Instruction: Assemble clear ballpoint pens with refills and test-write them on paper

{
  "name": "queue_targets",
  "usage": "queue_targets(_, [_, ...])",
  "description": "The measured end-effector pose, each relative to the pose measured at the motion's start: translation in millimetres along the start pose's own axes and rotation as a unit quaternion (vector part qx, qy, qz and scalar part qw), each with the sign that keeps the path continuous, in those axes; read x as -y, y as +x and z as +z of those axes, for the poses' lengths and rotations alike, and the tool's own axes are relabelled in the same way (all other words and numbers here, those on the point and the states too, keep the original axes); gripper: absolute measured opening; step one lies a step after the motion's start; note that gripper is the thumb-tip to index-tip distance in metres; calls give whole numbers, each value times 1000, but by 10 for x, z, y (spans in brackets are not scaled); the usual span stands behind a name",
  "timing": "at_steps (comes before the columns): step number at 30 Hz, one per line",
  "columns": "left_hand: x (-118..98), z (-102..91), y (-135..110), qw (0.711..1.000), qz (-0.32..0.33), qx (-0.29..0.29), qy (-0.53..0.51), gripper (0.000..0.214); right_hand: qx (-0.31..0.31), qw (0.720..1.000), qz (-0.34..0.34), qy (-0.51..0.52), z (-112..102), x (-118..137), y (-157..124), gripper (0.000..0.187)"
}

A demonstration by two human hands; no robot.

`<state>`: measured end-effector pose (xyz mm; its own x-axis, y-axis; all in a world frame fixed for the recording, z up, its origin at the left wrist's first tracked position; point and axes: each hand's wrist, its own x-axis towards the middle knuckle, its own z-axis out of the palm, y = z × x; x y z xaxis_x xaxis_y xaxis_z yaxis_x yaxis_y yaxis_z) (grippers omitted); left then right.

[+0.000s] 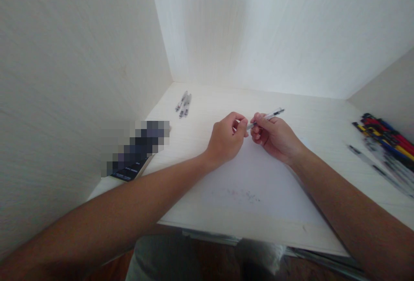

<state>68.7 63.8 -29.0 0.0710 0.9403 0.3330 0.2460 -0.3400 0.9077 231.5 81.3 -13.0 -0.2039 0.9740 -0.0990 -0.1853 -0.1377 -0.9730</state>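
Both my hands meet over the middle of a pale wooden desk (pixel 323 130). My right hand (pixel 273 136) is closed round a clear-barrelled pen (pixel 270 116), whose far end points up and to the right. My left hand (pixel 226 136) is curled, its thumb and forefinger pinching the near end of that same pen. Under my hands lies a white sheet of paper (pixel 255 181) with faint grey scribbles near its front edge.
Two clear pens (pixel 183 104) lie at the back left by the wall. A pile of coloured and clear pens (pixel 386 143) sits at the right edge. A dark flat object (pixel 129 169), partly blurred, lies at the left. White walls enclose the desk on three sides.
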Motion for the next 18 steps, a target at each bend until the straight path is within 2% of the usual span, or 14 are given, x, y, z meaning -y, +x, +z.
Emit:
queue_targets(5, [19,-2,-10,999,33,-20,26,23,20,1000,-16,2,4,-17,-12,43])
queue_targets(8, [25,-2,-11,998,51,-25,34,17,29,999,-19,-5,-3,-27,-12,38])
queue_targets(12, [26,3,0,999,38,-16,25,12,30,999,-13,1,-7,-18,-11,39])
queue_targets(18, [40,11,-2,1000,5,7,-1,19,2,1000,-1,24,-13,22,-5,36])
